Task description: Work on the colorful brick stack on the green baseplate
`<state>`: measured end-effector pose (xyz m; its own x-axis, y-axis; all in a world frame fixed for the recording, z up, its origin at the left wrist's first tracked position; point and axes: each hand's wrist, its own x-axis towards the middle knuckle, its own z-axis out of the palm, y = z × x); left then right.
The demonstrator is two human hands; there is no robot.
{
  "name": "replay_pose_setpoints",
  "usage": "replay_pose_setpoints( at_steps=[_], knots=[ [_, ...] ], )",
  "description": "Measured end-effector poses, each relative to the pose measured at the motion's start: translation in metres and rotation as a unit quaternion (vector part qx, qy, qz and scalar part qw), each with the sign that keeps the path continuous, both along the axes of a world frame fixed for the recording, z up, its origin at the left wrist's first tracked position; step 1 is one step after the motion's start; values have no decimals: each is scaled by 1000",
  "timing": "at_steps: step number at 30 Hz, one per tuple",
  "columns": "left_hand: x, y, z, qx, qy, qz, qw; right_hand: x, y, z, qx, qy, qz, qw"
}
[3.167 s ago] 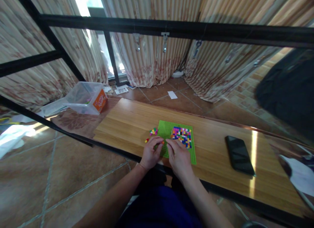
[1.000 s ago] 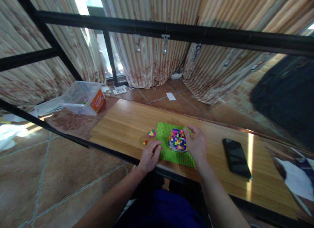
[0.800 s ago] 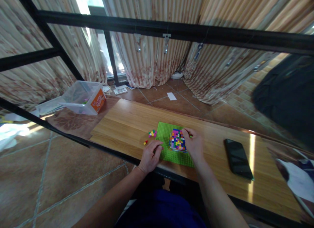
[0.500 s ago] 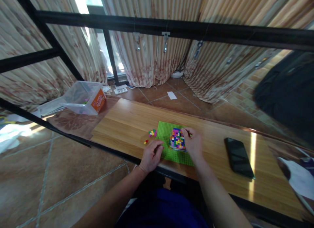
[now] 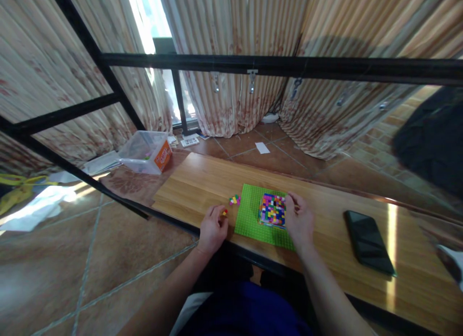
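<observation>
A block built of many small coloured toy bricks sits on a green studded baseplate. My right hand is at the block's right edge, its fingers curled and closed together; what lies between the fingertips is hidden. On the wood left of the baseplate, a small red and yellow piece lies right at the fingertips of my left hand. That hand's fingers are bent, with a gap between thumb and forefinger. Just beyond it is a little heap of loose bricks in pink, yellow, green and white.
A black phone lies on the right part of the wooden table. On the floor at the left stands a clear plastic bin with an orange label. A black metal bar crosses in front of the curtains.
My left hand has moved left, off the baseplate's edge to the red and yellow piece. My right hand stays at the block's right side. The whole view has shifted slightly.
</observation>
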<state>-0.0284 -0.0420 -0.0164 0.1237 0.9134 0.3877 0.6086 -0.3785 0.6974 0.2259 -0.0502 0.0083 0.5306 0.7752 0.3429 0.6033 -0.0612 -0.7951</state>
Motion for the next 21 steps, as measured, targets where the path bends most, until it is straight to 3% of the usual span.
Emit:
replay_pose_setpoints(
  at_steps=[6,11,16,21],
  knots=[
    [7,11,-1,-36,79,9,996,2,-23,12,29,-5,-19,999],
    [6,11,0,-47,24,5,999,-14,-49,25,49,-20,-29,998],
    [13,-16,12,-119,-123,-79,982,-59,-75,26,8,51,122,991],
    [27,-47,29,-208,-163,-162,951,-87,-88,16,-46,91,204,974]
  ],
)
